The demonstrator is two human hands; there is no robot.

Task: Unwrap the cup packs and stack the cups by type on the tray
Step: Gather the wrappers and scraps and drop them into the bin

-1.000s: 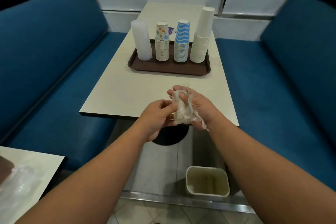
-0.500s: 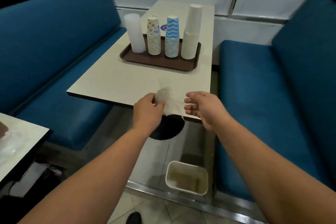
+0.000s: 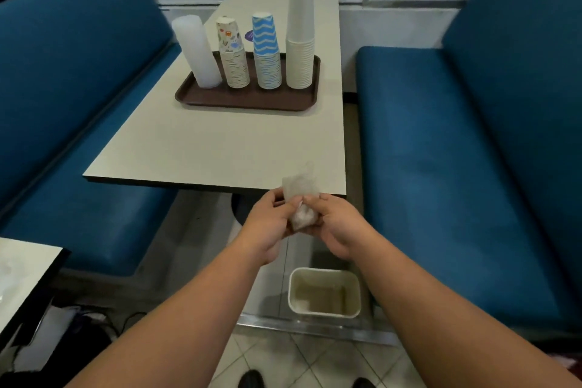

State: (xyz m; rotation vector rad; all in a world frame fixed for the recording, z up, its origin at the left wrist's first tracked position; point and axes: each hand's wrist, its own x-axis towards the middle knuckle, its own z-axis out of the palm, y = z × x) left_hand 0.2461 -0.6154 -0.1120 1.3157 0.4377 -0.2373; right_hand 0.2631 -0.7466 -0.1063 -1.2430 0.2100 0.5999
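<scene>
Both hands are coming back together on the crumpled plastic wrap (image 3: pixel 300 206), the left hand (image 3: pixel 267 224) and right hand (image 3: pixel 338 225) curling round it just off the bench (image 3: pixel 220 148) edge, above the bin (image 3: pixel 324 291); four sorted cup stacks are standing on the tray (image 3: pixel 248 101), so only disposal is likely remaining

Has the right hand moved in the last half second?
Yes. The right hand has closed in on the plastic wrapper, now gripping it together with the left hand.
</scene>
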